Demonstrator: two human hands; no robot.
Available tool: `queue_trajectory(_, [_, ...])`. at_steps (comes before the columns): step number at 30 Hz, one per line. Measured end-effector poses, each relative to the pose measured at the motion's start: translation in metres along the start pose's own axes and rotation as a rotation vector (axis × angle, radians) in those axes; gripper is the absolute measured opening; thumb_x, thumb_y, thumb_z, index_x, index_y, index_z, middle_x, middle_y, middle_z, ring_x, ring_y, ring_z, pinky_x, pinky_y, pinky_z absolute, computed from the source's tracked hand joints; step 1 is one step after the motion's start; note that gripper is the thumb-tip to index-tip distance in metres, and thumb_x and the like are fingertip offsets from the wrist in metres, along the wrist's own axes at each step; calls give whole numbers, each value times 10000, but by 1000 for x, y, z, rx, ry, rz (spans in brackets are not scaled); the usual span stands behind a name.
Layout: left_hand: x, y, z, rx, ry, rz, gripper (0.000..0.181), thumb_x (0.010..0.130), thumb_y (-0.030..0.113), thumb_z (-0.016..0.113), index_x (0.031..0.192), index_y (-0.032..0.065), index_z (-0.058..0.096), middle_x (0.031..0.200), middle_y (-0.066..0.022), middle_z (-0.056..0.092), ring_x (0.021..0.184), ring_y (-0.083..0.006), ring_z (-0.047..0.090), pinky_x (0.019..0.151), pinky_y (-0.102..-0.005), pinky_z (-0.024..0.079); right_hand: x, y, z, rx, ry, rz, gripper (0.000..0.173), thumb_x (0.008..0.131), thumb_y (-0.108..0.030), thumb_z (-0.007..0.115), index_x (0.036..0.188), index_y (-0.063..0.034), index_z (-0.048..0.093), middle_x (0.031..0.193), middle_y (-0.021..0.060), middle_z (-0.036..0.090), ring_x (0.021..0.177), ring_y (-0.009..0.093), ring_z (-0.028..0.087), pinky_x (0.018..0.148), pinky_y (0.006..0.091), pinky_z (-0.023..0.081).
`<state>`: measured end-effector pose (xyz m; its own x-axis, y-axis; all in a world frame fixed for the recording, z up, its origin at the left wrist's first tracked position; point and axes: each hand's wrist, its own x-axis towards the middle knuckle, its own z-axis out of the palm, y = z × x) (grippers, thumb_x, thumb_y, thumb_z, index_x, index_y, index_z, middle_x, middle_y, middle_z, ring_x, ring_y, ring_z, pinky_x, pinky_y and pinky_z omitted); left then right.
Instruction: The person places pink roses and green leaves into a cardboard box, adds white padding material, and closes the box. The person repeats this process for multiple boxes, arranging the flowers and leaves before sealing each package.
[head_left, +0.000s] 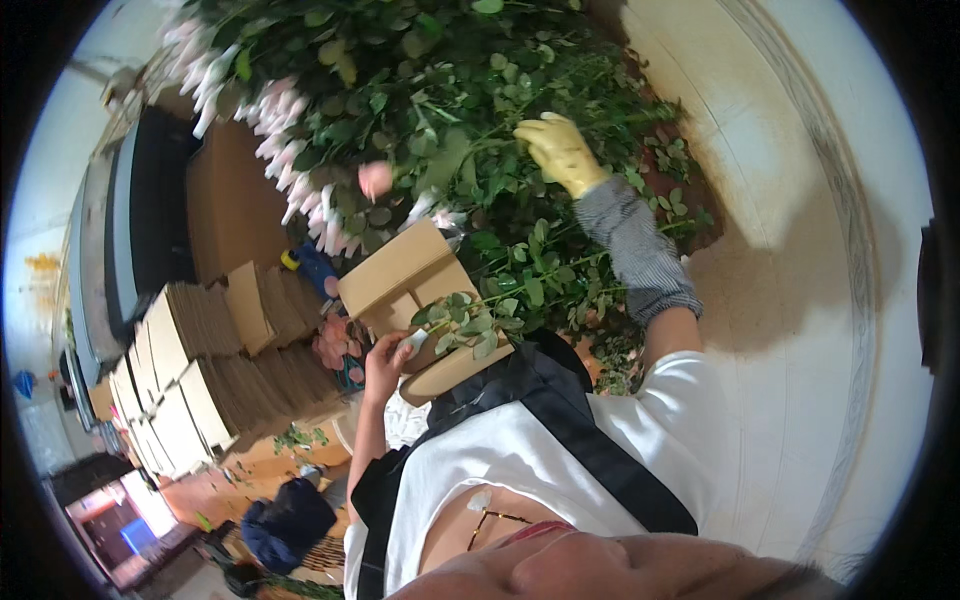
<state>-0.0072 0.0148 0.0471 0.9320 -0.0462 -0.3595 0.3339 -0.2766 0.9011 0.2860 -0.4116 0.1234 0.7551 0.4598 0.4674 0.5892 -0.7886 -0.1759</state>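
My left hand (384, 369) is bare and pinches a white-sleeved rose bud (417, 342). Its leafy stem runs off to the right, over an open piece of cardboard (401, 274) in front of my apron. My right hand (559, 150) wears a yellow rubber glove with a grey striped cuff. It reaches over the heap of roses and its fingers appear closed on the stem of a pink rose (375, 181), whose blurred bloom points left. Green rose foliage (495, 90) fills the heap, with white-sleeved buds (281, 127) along its left side.
Stacks of folded cardboard (217, 390) stand at the left, close to pink artificial-looking petals (339, 341) and a blue tool-like object (315, 266). Behind them is a large brown cardboard panel (225, 195). A pale wall (757, 187) borders the right. Another person (289, 525) in dark blue is at lower left.
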Motion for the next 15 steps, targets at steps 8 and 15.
queue_trajectory(8, [-1, 11, 6, 303, -9, 333, 347, 842, 123, 797, 1135, -2, 660, 1065, -140, 639, 1008, -301, 629, 884, -368, 503, -11, -91, -131, 68, -143, -220, 424, 809, 79, 590, 1212, -24, 671, 1009, 154, 715, 933, 313, 666, 958, 435, 508])
queue_trajectory(15, [-2, 18, 1, 321, -71, 369, 441, 782, 137, 839, 1171, 18, 670, 1142, -150, 611, 1083, -331, 603, 924, -393, 494, -65, -127, -93, 320, -354, -108, 384, 805, 93, 557, 1162, 17, 677, 958, 167, 700, 864, 338, 631, 803, 418, 528])
